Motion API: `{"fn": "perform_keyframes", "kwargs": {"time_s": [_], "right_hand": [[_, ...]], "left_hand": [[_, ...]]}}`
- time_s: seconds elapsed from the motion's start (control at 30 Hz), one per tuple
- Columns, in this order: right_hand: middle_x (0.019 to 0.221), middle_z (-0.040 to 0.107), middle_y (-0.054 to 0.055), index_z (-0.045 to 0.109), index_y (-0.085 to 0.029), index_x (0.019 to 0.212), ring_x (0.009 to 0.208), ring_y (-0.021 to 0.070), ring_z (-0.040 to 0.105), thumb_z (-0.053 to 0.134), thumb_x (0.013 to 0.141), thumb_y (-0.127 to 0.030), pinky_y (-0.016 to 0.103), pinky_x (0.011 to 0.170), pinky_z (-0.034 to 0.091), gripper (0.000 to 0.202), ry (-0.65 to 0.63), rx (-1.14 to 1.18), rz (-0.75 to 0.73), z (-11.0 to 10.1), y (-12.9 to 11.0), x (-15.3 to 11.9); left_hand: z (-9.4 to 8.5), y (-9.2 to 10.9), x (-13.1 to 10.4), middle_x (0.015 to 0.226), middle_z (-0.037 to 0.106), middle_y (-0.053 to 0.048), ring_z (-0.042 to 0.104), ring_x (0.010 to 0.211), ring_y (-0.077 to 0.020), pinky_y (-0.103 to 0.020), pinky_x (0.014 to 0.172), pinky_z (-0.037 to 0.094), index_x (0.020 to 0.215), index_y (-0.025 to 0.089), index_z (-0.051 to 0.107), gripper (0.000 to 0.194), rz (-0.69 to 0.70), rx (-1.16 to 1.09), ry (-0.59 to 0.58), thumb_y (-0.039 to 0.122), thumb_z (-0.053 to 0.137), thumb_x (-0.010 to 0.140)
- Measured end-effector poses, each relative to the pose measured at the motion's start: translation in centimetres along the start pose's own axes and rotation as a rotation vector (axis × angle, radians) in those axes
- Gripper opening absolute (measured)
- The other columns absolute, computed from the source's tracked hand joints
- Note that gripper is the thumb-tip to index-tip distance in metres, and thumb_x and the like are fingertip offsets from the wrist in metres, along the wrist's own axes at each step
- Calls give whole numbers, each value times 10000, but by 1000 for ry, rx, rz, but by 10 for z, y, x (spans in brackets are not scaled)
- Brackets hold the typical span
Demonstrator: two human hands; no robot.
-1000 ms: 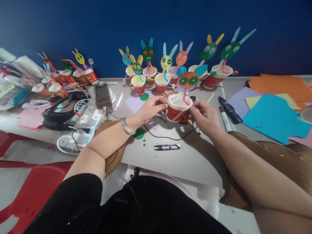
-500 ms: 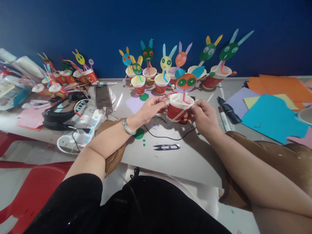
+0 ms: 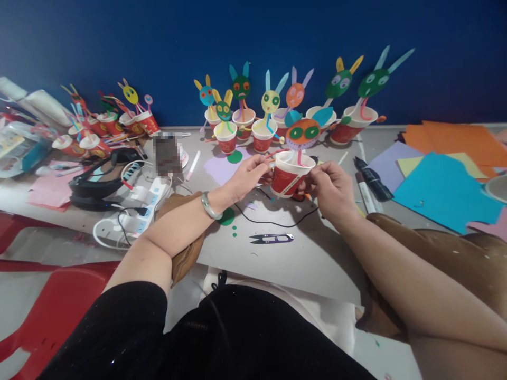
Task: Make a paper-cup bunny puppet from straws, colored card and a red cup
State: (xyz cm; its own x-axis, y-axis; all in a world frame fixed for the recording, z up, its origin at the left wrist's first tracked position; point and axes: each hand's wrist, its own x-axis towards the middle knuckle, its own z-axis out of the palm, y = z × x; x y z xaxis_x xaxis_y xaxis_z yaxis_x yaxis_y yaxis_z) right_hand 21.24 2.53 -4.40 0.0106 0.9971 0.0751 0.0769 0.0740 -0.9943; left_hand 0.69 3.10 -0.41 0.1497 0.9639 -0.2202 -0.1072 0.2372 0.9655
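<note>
A red and white paper cup (image 3: 285, 182) is held above the table between my hands, tilted slightly. Out of it rises an orange paper face (image 3: 303, 133) with green eyes and blue ears, on pipe-cleaner stems. My left hand (image 3: 253, 174) is closed at the cup's left side, its fingertips by the pink stem there. On the right side my right hand (image 3: 327, 187) is closed on the cup, some fingers hidden behind it. Dark thread snips (image 3: 271, 239) lie on the table below the cup, near a green paper circle (image 3: 227, 217).
Several finished cup figures (image 3: 261, 136) stand along the blue wall. Coloured paper sheets (image 3: 443, 187) and black markers (image 3: 372, 179) lie right. At left are a power strip (image 3: 148, 206), a black headset (image 3: 99, 182) and more cup figures (image 3: 95, 145).
The cup has turned very slightly in my hands, shifting the printed strip on its side. Both hands keep nearly the same place and hold.
</note>
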Motion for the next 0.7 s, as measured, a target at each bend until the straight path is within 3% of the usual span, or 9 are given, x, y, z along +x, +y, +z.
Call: {"fn": "perform_keyframes", "kwargs": {"time_s": [0.23, 0.43, 0.7], "right_hand": [[588, 588, -52, 513, -284, 798, 504, 171, 623, 791, 836, -594, 345, 506, 584, 419, -3, 72, 5, 3, 2, 0], [601, 610, -36, 523, -272, 797, 530, 168, 637, 782, 858, -593, 329, 517, 572, 417, -11, 7, -54, 3, 3, 0], [589, 613, -39, 501, -289, 815, 563, 203, 669, 799, 819, -646, 372, 541, 588, 466, 19, 51, -9, 4, 7, 2]], "left_hand": [[0, -3, 1, 644, 584, 76, 585, 619, -54, -237, 715, 519, 798, 202, 484, 238, 35, -26, 21, 38, 555, 956], [-2, -4, 2, 740, 629, 63, 597, 637, -41, -222, 707, 534, 855, 175, 551, 184, 83, -15, 18, 26, 630, 931], [-10, -9, 9, 765, 674, 36, 591, 634, -50, -228, 663, 516, 851, 160, 652, 131, 206, 57, 33, 51, 717, 888]]}}
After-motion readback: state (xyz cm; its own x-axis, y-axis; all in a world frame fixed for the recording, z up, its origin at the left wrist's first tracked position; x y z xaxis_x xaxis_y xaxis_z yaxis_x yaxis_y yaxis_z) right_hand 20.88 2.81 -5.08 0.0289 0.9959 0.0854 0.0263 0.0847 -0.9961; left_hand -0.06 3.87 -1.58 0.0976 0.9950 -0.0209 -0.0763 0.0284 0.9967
